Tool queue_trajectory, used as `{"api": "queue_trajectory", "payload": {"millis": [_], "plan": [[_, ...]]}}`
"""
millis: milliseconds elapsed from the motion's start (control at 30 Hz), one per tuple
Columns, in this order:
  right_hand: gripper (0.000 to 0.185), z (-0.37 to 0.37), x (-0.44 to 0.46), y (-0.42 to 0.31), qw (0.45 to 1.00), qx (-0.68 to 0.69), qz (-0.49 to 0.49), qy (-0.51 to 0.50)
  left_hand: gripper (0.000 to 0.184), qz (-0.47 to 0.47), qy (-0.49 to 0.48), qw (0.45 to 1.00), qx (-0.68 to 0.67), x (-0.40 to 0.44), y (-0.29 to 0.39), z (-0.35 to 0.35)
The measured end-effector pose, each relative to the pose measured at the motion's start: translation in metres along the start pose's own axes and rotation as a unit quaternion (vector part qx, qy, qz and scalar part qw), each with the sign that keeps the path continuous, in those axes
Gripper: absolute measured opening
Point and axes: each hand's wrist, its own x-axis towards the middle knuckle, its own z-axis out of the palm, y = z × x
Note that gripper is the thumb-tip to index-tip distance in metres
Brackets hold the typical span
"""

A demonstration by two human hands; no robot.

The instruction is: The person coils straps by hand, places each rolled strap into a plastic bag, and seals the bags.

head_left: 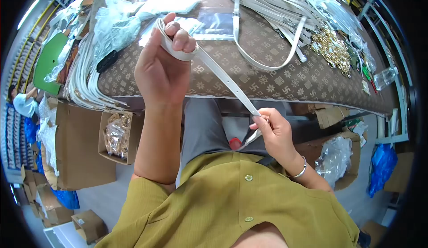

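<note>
A narrow white belt (225, 79) with punched holes runs slantwise between my two hands. My left hand (166, 63) is raised over the table's near edge, palm toward me, with the belt coiled around its curled fingers. Lower down, in front of my lap, my right hand (275, 131) pinches the belt between thumb and fingers. The belt's tail hangs below that hand toward my lap. Behind my left hand lie clear plastic bags (214, 25) on the patterned brown tablecloth (214, 56).
More white belts (267, 7) are heaped at the back right, one looping forward. Beside them sit a pile of gold-coloured metal pieces (332, 49) and a clear bottle (385, 77). Belts (84, 69) drape over the left edge. Cardboard boxes (84, 145) stand on the floor.
</note>
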Motion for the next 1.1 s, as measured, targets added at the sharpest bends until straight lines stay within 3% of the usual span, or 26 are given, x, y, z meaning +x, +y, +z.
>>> {"api": "queue_trajectory", "payload": {"millis": [67,133,233,333,367,400,433,467,500,567,633,733,767,833,933,1100], "plan": [[0.012,0.003,0.005,0.01,0.998,-0.039,-0.049,-0.032,0.032,-0.034,0.02,0.997,-0.069,-0.001,0.016,0.001],[0.013,0.012,0.007,0.012,0.994,-0.052,-0.079,-0.052,0.032,-0.015,0.02,0.999,-0.039,-0.003,0.026,-0.001],[0.014,0.023,0.007,0.01,0.967,0.186,0.122,-0.121,0.032,0.014,0.023,1.0,0.003,-0.006,0.027,-0.004],[0.015,0.025,0.006,-0.015,0.936,0.249,0.183,-0.169,0.031,0.131,0.067,0.939,0.311,-0.01,0.014,-0.005],[0.017,0.024,0.005,-0.027,0.917,0.28,0.214,-0.188,0.031,0.129,0.068,0.94,0.31,-0.012,0.012,-0.01],[0.017,0.022,0.007,-0.041,0.917,0.281,0.216,-0.184,0.03,0.161,-0.015,0.855,0.493,-0.016,0.009,-0.016],[0.016,0.018,0.012,-0.057,0.935,0.194,0.221,-0.199,0.03,0.185,-0.098,0.73,0.651,-0.019,0.006,-0.022],[0.016,0.013,0.017,-0.071,0.945,0.107,0.225,-0.212,0.03,0.2,-0.18,0.57,0.776,-0.022,0.004,-0.025],[0.016,0.006,0.022,-0.082,0.945,0.111,0.231,-0.204,0.03,0.193,-0.185,0.575,0.773,-0.026,0.004,-0.026],[0.016,-0.012,0.035,-0.098,0.927,-0.09,0.156,-0.329,0.029,0.099,-0.306,0.568,0.757,-0.034,0.008,-0.028],[0.017,-0.021,0.049,-0.113,0.913,-0.151,0.148,-0.349,0.029,0.045,-0.372,0.566,0.734,-0.042,0.01,-0.024],[0.018,-0.026,0.056,-0.132,0.878,-0.275,0.11,-0.376,0.023,-0.131,-0.45,0.552,0.69,-0.051,0.017,-0.002],[0.018,-0.026,0.058,-0.137,0.861,-0.333,0.078,-0.377,0.023,-0.132,-0.45,0.555,0.687,-0.054,0.017,-0.002],[0.019,-0.027,0.064,-0.135,0.838,-0.389,0.045,-0.38,0.022,-0.186,-0.433,0.628,0.62,-0.059,0.019,-0.002],[0.017,-0.035,0.07,-0.116,0.8,-0.327,-0.219,-0.453,0.026,-0.235,-0.405,0.68,0.565,-0.06,0.023,0.004],[0.018,-0.04,0.077,-0.116,0.801,-0.303,-0.136,-0.498,0.039,-0.313,-0.319,0.754,0.482,-0.063,0.023,0.013]]}}
